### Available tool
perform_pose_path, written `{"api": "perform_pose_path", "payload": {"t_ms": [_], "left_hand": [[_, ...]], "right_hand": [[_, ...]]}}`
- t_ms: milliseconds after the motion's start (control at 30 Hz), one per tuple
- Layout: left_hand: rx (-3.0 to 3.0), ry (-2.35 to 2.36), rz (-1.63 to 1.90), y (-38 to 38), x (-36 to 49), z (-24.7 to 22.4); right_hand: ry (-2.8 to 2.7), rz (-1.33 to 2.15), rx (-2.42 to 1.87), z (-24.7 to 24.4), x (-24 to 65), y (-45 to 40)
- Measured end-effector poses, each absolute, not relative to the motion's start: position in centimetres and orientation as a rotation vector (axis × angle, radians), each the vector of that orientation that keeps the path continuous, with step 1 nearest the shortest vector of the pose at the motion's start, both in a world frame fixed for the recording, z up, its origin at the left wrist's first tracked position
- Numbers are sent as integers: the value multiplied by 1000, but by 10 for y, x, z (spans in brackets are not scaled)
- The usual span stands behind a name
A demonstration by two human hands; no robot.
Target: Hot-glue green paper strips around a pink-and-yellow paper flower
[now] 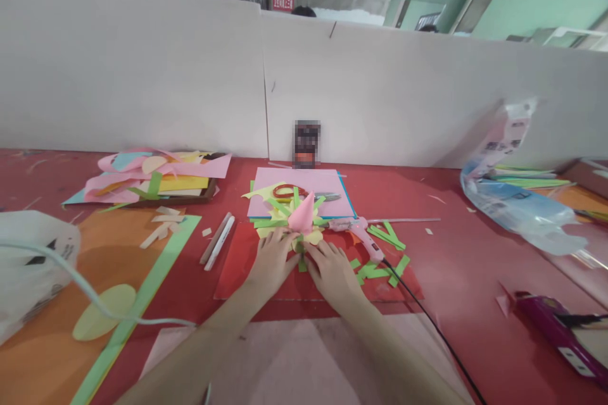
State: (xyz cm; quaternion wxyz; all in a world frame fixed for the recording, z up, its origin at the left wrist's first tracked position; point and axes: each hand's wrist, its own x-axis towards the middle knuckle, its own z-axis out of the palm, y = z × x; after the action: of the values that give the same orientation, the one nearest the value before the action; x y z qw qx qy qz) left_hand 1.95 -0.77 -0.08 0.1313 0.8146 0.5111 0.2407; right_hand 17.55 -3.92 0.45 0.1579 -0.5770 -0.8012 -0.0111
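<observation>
- The pink paper cone (pixel 301 218) is sitting just beyond the fingertips, ringed by yellow and green paper pieces (pixel 313 238), its tip pointing toward 1 o'clock.
- From the cone, the left hand (pixel 274 257) is resting at 7 o'clock, fingers spread and slightly bent near the paper – whether it is gripping anything, I cannot tell.
- The right hand (pixel 331 267) is lying at 5 o'clock, likewise bent (its grip is unclear too).
- The glue gun (pixel 367 239) is lying between 3 and 4 o'clock, near loose green strips (pixel 378 273).
- Scissors (pixel 327 197) are lying behind the cone, toward 12 o'clock.
- Two pens (pixel 220 242) are lying between 8 and 9 o'clock.
</observation>
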Motion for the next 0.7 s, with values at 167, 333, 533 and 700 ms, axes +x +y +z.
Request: {"api": "perform_pose_path", "payload": {"t_ms": [167, 333, 533, 700], "left_hand": [[2339, 1486, 683, -7, 19, 0], [2232, 1426, 794, -7, 18, 2], [2081, 1374, 1091, -9, 17, 11], [2223, 1432, 1179, 5, 25, 50]], "right_hand": [[-2192, 118, -1524, 6, 182, -38], [-1818, 128, -1593, 14, 219, -30], [-1397, -125, -1878, 15, 276, -18], [-1502, 56, -1970, 2, 283, -14]]}}
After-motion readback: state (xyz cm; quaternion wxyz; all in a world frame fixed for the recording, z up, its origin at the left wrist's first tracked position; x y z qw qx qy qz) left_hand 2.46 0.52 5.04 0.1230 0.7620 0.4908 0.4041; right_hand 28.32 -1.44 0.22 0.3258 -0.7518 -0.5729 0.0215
